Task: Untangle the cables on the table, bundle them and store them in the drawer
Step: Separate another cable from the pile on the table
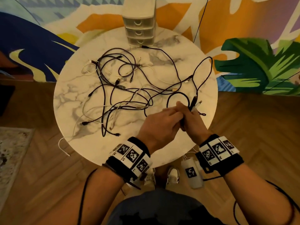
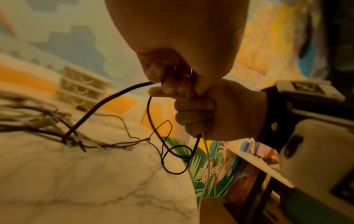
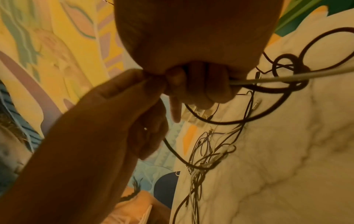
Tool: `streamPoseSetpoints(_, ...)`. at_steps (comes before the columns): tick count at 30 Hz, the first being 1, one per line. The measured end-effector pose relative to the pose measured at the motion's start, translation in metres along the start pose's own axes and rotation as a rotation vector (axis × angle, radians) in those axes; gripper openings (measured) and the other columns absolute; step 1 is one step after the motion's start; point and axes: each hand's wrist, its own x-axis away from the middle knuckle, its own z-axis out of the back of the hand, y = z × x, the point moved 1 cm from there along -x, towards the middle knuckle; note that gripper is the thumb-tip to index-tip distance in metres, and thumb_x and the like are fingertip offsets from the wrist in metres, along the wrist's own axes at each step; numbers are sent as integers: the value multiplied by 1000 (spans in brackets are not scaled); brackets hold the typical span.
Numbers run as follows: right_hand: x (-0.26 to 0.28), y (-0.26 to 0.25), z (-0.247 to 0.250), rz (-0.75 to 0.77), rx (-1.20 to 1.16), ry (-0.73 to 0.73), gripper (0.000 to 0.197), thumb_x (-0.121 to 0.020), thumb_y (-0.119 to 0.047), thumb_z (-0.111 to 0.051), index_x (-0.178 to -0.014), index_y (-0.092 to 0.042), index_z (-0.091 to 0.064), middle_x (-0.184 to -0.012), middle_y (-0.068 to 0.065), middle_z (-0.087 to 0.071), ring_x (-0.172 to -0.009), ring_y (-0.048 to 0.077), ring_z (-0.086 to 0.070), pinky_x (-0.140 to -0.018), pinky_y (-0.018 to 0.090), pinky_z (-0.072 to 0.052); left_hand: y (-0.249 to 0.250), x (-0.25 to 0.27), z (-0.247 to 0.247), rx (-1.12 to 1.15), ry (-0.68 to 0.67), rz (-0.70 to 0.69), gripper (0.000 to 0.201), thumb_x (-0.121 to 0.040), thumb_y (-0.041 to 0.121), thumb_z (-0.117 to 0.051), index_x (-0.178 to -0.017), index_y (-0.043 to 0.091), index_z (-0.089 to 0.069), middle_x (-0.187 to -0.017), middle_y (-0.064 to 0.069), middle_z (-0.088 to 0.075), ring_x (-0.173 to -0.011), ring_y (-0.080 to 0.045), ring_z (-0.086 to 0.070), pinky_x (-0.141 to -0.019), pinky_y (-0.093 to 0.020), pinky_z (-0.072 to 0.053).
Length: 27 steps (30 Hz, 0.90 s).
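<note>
A tangle of black and white cables (image 1: 116, 82) sprawls across the round marble table (image 1: 73, 101). Over the table's front right, my right hand (image 1: 189, 117) grips a black cable and a white cable together; their plug ends (image 1: 195, 101) stick up above the fist. My left hand (image 1: 176, 112) meets it and pinches a black cable (image 2: 114, 100) that runs down into the tangle. A black loop (image 1: 178, 95) hangs just beyond the hands. In the right wrist view my fingers (image 3: 201, 87) curl round the white cable (image 3: 287, 78). The closed three-drawer unit (image 1: 139, 31) stands at the table's back edge.
A white cable (image 1: 62, 146) hangs off the table's front left edge. On the wooden floor below lie a white device with a marker (image 1: 193, 174) and my shoes (image 1: 172, 175). A pale rug (image 1: 11, 151) is at the left, a painted wall behind.
</note>
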Motion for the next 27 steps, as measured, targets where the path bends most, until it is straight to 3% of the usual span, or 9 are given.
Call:
streamPoseSetpoints(3, -8, 4, 11, 70, 35, 84, 53, -101, -41, -35, -81, -12, -75, -51, 0, -43, -42, 15, -38, -44, 26, -32, -25, 13, -15, 156, -121, 205, 10, -96, 28, -47, -89, 22, -52, -87, 6, -57, -73, -10, -48, -61, -24, -33)
streamPoseSetpoints(6, -14, -10, 29, 149, -109, 228, 59, -102, -40, -29, -84, -8, -74, -49, 0, -25, -40, 10, -18, -39, 24, -15, -76, 34, -22, 176, -235, 439, 24, -98, 25, -46, -85, 9, -59, -85, -10, -60, -82, -29, -56, -67, -30, -32)
streamPoseSetpoints(11, -14, -27, 52, 176, -220, 373, 63, -100, -49, -27, -83, -9, -73, -41, -4, -29, -39, 11, -20, -40, 22, -17, -116, 28, 16, 54, 39, 622, 32, -99, 35, -37, -94, 12, -60, -85, -12, -65, -80, -31, -59, -64, -33, -39)
streamPoseSetpoints(13, -8, -16, 49, 160, -140, 361, 60, -97, -53, -35, -75, -9, -70, -44, -1, -34, -40, 12, -25, -42, 24, -21, -106, 23, 22, -53, 80, 636, 38, -98, 42, -32, -92, 14, -58, -81, -13, -65, -78, -33, -58, -64, -36, -42)
streamPoseSetpoints(16, 4, 12, 39, 99, -8, 249, 56, -91, -52, -46, -68, -7, -70, -43, 1, -40, -39, 11, -31, -43, 24, -26, -88, 31, 10, -202, -17, 643, 44, -98, 44, -31, -90, 13, -61, -87, -13, -66, -86, -35, -60, -68, -38, -44)
streamPoseSetpoints(19, 14, 27, 30, -17, 37, 144, 67, -98, -46, -36, -52, -6, -63, -39, 4, -44, -35, 11, -33, -42, 24, -27, -83, 34, 5, -243, -74, 650, 45, -98, 45, -32, -89, 13, -62, -91, -12, -68, -91, -33, -61, -70, -36, -43)
streamPoseSetpoints(22, 17, 34, 14, -59, 20, -90, 59, -103, -36, -21, -93, -6, -71, -46, 6, -48, -37, 10, -32, -40, 20, -25, -66, 28, 7, -309, -161, 598, 45, -99, 45, -29, -95, 16, -62, -93, -10, -67, -90, -31, -61, -68, -33, -39)
streamPoseSetpoints(24, 13, 35, 1, -79, 69, -166, 49, -102, -35, -20, -123, -14, -60, -51, 7, -48, -39, 9, -29, -40, 19, -24, -52, 26, 6, -368, -221, 525, 43, -99, 44, -26, -97, 18, -60, -93, -7, -67, -88, -29, -62, -67, -33, -39)
streamPoseSetpoints(27, 3, 35, -13, -143, 26, -203, 54, -99, -50, -20, -127, -21, -56, -47, 3, -37, -39, 10, -27, -40, 22, -20, -34, 30, -1, -443, -272, 373, 40, -100, 42, -26, -95, 18, -58, -84, -4, -65, -76, -26, -61, -63, -33, -44)
